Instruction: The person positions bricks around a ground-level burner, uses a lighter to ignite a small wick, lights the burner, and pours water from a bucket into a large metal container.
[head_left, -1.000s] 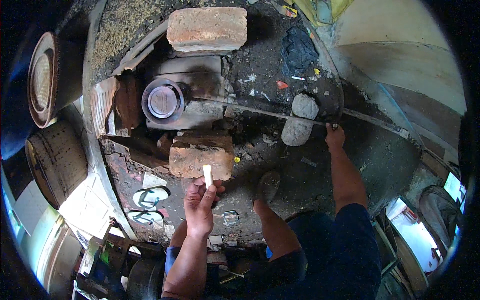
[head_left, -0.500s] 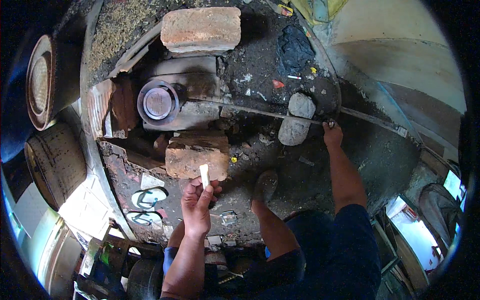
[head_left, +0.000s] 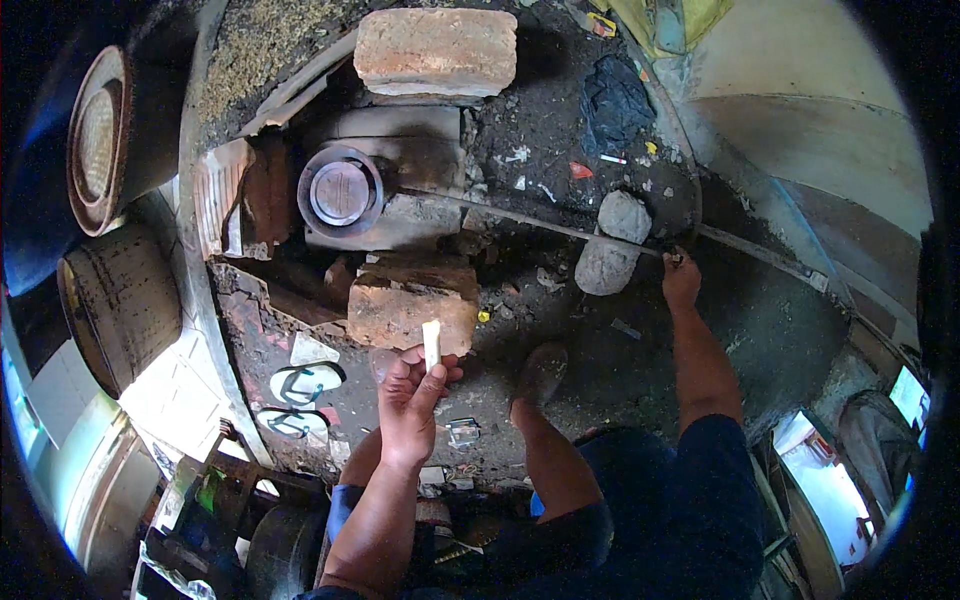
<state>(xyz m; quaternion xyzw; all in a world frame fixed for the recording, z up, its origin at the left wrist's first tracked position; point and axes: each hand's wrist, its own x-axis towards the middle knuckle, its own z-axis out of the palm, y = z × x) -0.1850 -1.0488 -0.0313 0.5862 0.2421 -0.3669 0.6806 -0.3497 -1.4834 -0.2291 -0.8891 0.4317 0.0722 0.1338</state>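
My left hand (head_left: pixel 412 405) is closed around the lower end of a short, off-white, stick-like piece (head_left: pixel 432 343), which points upward between thumb and fingers. Further right, my right hand (head_left: pixel 681 281) grips the near end of a long thin rod (head_left: pixel 540 222). The rod passes over two rounded grey stones (head_left: pixel 608 266) and runs left to a round, shiny metal dish (head_left: pixel 341 191) with a raised rim. Whether rod and dish are joined, I cannot make out. Beneath the dish lies a greyish slab (head_left: pixel 400 221), with a reddish brick block (head_left: pixel 415 305) on its near side.
Another large brick block (head_left: pixel 436 52) lies beyond the slab. Flip-flops (head_left: pixel 306 382) rest on the dirt floor left of my left hand. Two drum-like containers stand at the far left, including a brown one (head_left: pixel 122 310). A crumpled black plastic bag (head_left: pixel 617 104) lies at the far right.
The whole scene has shifted slightly right and up in the picture. Both hands keep their holds, and the rod and dish stay in nearly the same place relative to the bricks.
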